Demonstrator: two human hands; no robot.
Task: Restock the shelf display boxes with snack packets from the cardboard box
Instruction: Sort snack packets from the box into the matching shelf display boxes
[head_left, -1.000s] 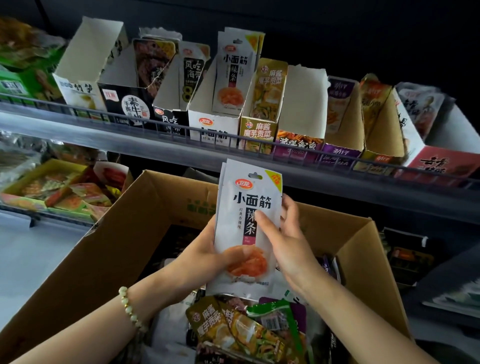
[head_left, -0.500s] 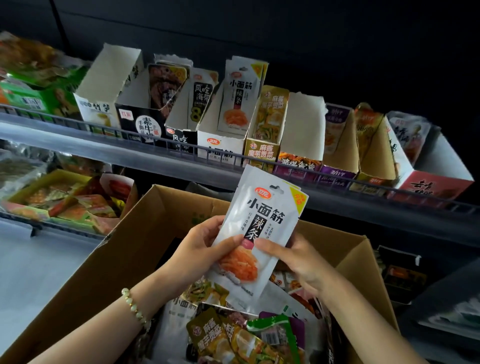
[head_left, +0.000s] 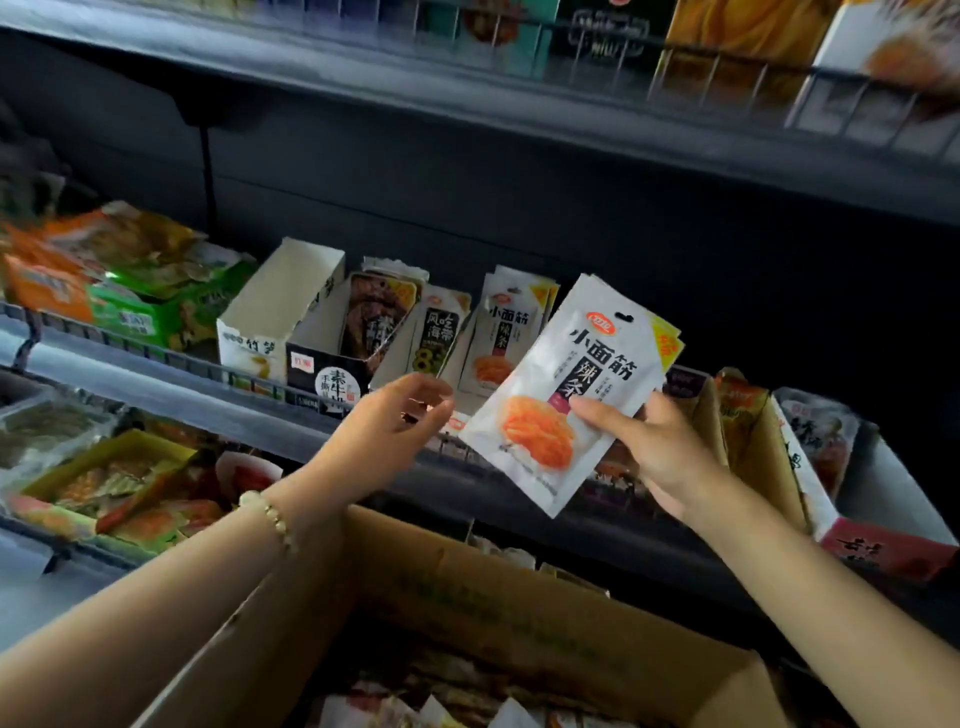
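Note:
My right hand (head_left: 649, 447) pinches a small stack of white snack packets (head_left: 566, 395) with black characters and an orange picture, held tilted in front of the middle shelf. My left hand (head_left: 395, 415) hovers just left of the stack with its fingers loosely curled and holds nothing. Behind the stack stands the matching white display box (head_left: 470, 364) with the same packets (head_left: 501, 332) upright in it. The open cardboard box (head_left: 498, 592) lies below my arms, with loose packets (head_left: 431, 709) in its bottom.
More display boxes line the shelf: an empty white one (head_left: 270, 322), a black one (head_left: 332, 364), brown ones (head_left: 763, 457) and a red one (head_left: 883, 551) at the right. A wire rail (head_left: 156, 353) fronts the shelf. Green packets (head_left: 140, 306) pile at left. A lower shelf tray (head_left: 104, 467) holds mixed packets.
My left hand has let go of the stack and moved left. My right hand has raised the packets from over the cardboard box up to the shelf's display boxes. The camera has tilted upward.

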